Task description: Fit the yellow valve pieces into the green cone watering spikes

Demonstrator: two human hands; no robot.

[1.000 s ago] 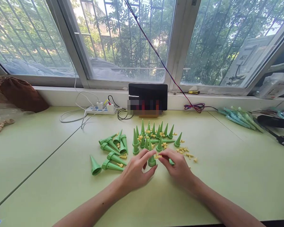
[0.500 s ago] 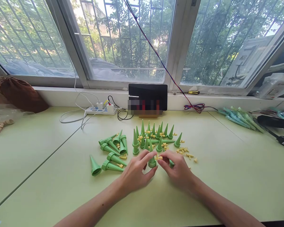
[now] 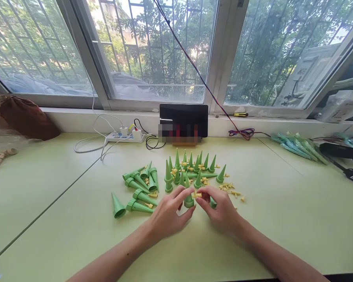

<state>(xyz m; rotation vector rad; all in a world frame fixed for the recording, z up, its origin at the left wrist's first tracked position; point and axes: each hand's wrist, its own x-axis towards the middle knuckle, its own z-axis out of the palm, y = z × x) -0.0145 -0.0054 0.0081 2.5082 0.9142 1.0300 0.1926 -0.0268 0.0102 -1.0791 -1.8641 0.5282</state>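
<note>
Green cone (image 3: 188,202) upright, mid-scene on near side of the standing cones (image 3: 220,174); prob. light, stiff plastic, a bit slick on the taper, so best gripped low at the wider base. Yellow fitting (image 3: 198,195) just right of it, contact unclear: prob. tiny, hard, thin ends maybe fragile, so pinch its thicker body. L hand (image 3: 169,209), angled in from near left, has thumb & fingers clamped round the cone; R hand (image 3: 222,204), angled in from near right, thumb & index pinching the fitting.
</note>
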